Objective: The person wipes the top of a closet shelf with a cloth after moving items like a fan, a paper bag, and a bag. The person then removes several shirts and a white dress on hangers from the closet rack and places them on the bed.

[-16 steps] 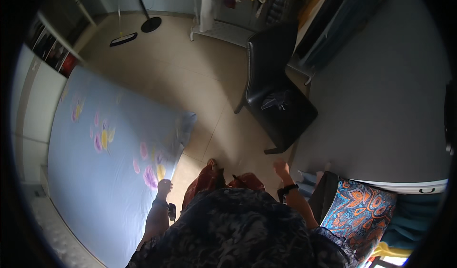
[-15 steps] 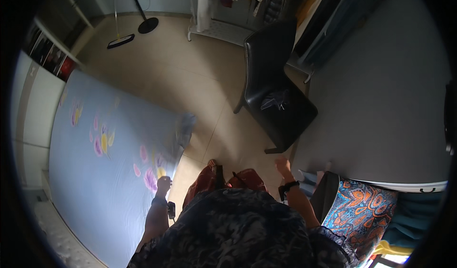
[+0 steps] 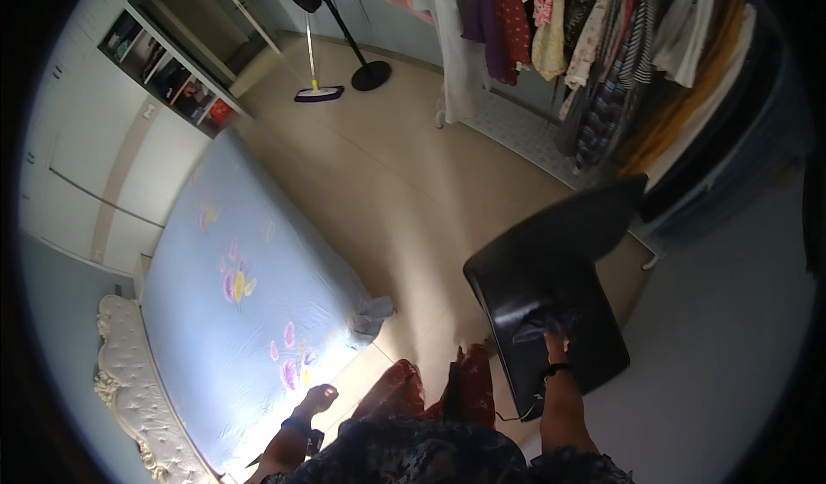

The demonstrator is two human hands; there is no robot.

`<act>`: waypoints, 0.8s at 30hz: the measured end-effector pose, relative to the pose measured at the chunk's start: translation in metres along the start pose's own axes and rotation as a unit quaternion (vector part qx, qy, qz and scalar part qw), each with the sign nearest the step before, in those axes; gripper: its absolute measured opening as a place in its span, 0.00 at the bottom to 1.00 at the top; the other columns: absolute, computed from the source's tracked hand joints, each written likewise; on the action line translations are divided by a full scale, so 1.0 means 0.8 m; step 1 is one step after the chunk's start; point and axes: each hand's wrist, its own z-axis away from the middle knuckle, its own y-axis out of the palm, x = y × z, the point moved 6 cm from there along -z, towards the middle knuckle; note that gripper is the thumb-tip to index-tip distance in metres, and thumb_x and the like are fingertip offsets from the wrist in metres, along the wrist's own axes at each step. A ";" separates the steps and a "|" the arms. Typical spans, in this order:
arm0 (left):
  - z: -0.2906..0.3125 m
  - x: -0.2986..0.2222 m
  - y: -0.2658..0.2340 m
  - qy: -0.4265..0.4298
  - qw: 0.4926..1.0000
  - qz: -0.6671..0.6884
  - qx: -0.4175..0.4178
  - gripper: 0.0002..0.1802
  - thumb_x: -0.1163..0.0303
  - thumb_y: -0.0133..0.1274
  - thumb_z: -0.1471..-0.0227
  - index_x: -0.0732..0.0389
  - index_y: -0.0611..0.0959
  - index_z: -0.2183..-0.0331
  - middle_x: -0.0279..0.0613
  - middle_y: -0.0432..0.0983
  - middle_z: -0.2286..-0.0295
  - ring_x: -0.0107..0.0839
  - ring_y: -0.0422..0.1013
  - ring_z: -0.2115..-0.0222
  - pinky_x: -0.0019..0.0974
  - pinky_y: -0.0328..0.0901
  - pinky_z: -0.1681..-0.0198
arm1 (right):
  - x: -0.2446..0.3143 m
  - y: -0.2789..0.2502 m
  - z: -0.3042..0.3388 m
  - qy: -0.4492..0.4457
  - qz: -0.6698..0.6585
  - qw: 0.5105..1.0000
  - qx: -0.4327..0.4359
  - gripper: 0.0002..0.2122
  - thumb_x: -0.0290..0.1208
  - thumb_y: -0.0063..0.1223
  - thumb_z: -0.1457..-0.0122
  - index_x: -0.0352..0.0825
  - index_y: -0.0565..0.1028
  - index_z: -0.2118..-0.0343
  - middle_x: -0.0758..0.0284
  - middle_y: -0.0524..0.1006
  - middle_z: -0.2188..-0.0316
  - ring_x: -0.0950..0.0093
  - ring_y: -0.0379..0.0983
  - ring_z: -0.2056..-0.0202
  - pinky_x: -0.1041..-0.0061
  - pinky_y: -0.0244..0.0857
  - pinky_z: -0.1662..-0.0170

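Observation:
My right hand (image 3: 557,343) reaches down to the seat of a black chair (image 3: 607,346). Its fingers appear closed on a dark, crumpled cloth (image 3: 532,327) lying there, though the dark folds partly hide them. A dark band circles the right wrist. Beside the near edge of the bed (image 3: 258,329), my left hand (image 3: 321,397) hangs with its fingers curled in, and nothing shows in it. Something dark is strapped at the left wrist.
Pale blue sheeting with purple and yellow petal shapes covers the bed at left, before a tufted headboard (image 3: 129,381). Clothes (image 3: 594,54) hang on a rack behind the chair. A black fan (image 3: 370,73) and a floor mop (image 3: 318,94) stand on the tiles at the back.
My view has turned and moved toward the chair. My right hand has gone from beside the chair onto the cloth on its seat. My left hand remains near the bed.

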 end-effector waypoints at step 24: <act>-0.067 -0.352 -0.253 0.259 0.941 0.204 -0.078 0.17 0.61 0.48 0.50 0.61 0.75 0.61 0.46 0.73 0.65 0.37 0.70 0.64 0.36 0.64 0.60 | 0.211 -0.257 0.100 -0.328 -0.479 0.799 -0.160 0.03 0.27 0.42 0.56 0.34 0.65 0.80 0.72 0.61 0.80 0.80 0.55 0.76 0.80 0.53 0.73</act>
